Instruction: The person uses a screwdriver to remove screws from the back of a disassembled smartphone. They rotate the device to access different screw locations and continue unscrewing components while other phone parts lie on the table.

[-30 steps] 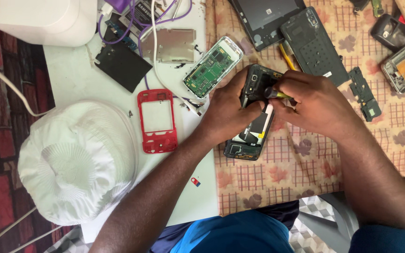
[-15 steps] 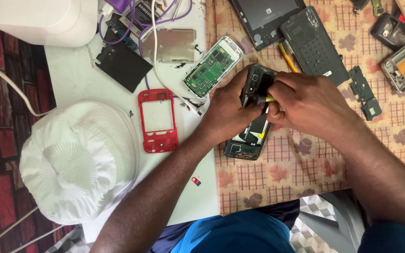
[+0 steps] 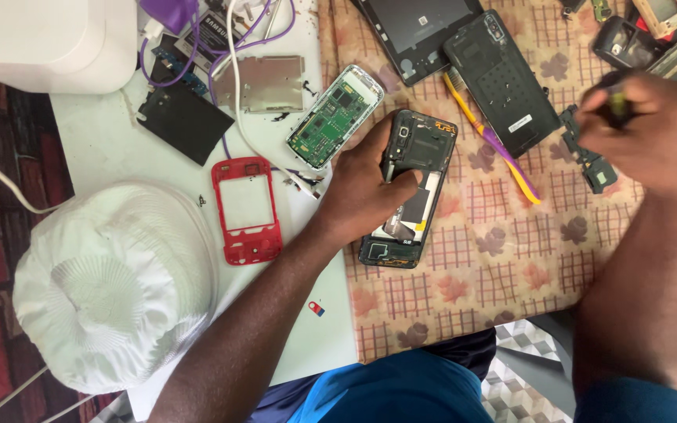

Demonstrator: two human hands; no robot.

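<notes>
While left hand (image 3: 366, 188) steadies opened phone (image 3: 409, 188) (circuitry inside), right hand (image 3: 652, 129) apart

Phone frame (image 3: 246, 211) left of opened phone (image 3: 410, 188)

The left hand (image 3: 366, 192) pins an opened phone (image 3: 410, 188) on the table (image 3: 472, 258); the blurred right hand (image 3: 652, 129) grips what may be a small tool (image 3: 617, 106).
</notes>
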